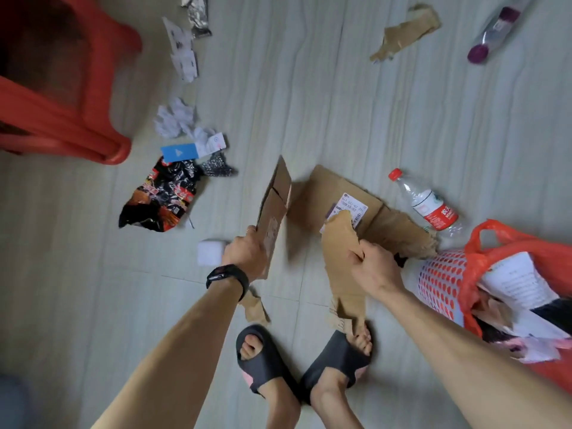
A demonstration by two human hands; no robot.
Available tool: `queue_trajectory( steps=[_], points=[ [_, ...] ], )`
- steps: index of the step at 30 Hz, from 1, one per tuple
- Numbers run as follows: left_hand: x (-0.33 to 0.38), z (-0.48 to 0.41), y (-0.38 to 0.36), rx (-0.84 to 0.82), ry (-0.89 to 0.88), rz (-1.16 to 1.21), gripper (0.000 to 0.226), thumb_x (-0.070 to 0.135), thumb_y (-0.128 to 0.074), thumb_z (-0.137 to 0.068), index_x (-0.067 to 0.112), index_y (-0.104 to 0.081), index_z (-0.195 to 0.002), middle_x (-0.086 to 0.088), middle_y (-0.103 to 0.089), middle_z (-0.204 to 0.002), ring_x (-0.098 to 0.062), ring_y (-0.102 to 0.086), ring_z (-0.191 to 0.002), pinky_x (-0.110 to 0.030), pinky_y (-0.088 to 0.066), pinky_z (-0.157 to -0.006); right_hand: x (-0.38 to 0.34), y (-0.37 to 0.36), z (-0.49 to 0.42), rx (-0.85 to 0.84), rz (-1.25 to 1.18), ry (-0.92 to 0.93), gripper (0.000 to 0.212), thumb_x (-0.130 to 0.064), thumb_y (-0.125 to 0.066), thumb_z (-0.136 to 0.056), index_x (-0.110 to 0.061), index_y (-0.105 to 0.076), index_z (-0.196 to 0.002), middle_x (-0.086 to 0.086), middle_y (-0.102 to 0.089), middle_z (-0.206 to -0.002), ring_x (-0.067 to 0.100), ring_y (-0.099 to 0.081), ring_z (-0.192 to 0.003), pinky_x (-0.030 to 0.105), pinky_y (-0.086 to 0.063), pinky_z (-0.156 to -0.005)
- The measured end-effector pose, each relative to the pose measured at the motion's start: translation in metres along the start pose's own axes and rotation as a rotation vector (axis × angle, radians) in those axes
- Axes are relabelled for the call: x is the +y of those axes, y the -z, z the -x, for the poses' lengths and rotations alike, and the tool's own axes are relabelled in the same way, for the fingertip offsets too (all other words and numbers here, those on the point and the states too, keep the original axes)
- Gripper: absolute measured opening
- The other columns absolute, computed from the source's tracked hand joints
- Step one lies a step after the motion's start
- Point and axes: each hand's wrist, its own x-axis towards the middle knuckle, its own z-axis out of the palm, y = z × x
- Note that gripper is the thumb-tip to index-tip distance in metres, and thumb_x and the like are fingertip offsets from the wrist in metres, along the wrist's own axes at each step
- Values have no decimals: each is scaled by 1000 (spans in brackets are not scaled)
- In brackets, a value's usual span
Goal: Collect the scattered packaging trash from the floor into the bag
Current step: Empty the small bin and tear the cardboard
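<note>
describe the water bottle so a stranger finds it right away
Start at the red plastic bag on the right. Just beyond its handle lies a clear bottle. Its red cap and red label set it apart from the purple-capped bottle farther off.

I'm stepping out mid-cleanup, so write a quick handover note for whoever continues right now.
Left hand grips a cardboard flap; right hand grips a torn cardboard strip.
Red bag, at the right, already holds papers.
Both held pieces are not yet bagged.
Left on the floor: labelled cardboard, water bottle, black wrapper, crumpled paper, purple-capped bottle, brown scrap.
</note>
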Motion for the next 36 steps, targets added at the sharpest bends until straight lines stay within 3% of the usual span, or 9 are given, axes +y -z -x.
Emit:
queue_trajectory(
  steps=[4, 7, 11, 14, 17, 19, 25, 31, 36],
  points=[
    [-30, 58, 54, -24, 138, 129, 23, 21, -41, -96, 11, -50, -115, -15, -64, -98, -38, -63, -93, -39, -52, -74, -54, 32, 59, -16, -69, 4, 29, -33, -59, -93, -9, -54, -78, 10, -65, -85, 34, -60, -86, 34, -42, -69],
    [-56, 117, 90, -85, 252, 284, 30, 22, -40, -93, 17, -46, -122, -13, -65, -108, -36, -64, -94, -42, -56, -80, -99, 55, 106, -36, -36, 46, 20, -27, -59, -92, -12, -51, -103, 9, -62, -98, 33, -59, -94, 37, -46, -79],
    [-99, 203, 135, -65, 356, 446, 25, 18, -39, -95, 15, -48, -119, -9, -64, -102, -29, -64, -87, -38, -57, -71, -170, 85, 175, -27, 1, 108, 51, -18, -59, -88, -18, -28, -129, 14, -62, -90, 37, -59, -81, 39, -46, -71],
    [-134, 266, 159, -32, 432, 525, 18, 19, -37, -94, 16, -43, -111, -9, -61, -90, -31, -66, -76, -41, -59, -62, -218, 97, 216, -27, 22, 158, 58, -19, -56, -89, -16, -23, -137, 18, -61, -90, 38, -57, -79, 37, -40, -68],
    [-176, 323, 170, 5, 503, 630, 14, 24, -34, -98, 16, -40, -107, -12, -65, -88, -28, -68, -60, -27, -48, -39, -266, 98, 256, -29, 8, 284, 36, -32, -49, -99, -21, -32, -129, 23, -67, -96, 43, -63, -90, 40, -42, -71],
    [-201, 349, 171, 48, 552, 675, 18, 31, -32, -101, 15, -40, -104, -11, -66, -84, -25, -66, -53, -24, -41, -35, -291, 93, 276, -37, -1, 390, 23, -39, -45, -101, -25, -36, -117, 21, -69, -87, 42, -66, -82, 42, -48, -68],
    [-266, 421, 152, 154, 778, 832, 27, 40, -36, -101, 13, -38, -108, -12, -61, -88, -28, -63, -64, -33, -54, -47, -349, 60, 333, -144, 42, 586, 28, -30, -54, -99, -24, -45, -125, 5, -63, -71, 33, -62, -71, 35, -38, -62],
    [-312, 485, 130, 184, 1004, 1054, 28, 36, -39, -100, 14, -40, -117, -13, -65, -103, -26, -68, -67, -36, -60, -58, -388, 24, 383, -250, 123, 656, 17, -19, -59, -93, -15, -43, -99, 1, -58, -78, 27, -49, -72, 36, -32, -63],
    [-340, 521, 118, 237, 1117, 1159, 32, 30, -39, -99, 11, -41, -125, -14, -63, -109, -28, -67, -76, -30, -52, -54, -416, -1, 425, -333, 178, 721, 30, -37, -51, -98, -18, -37, -79, 3, -53, -65, 29, -53, -69, 39, -39, -63]
  ],
)
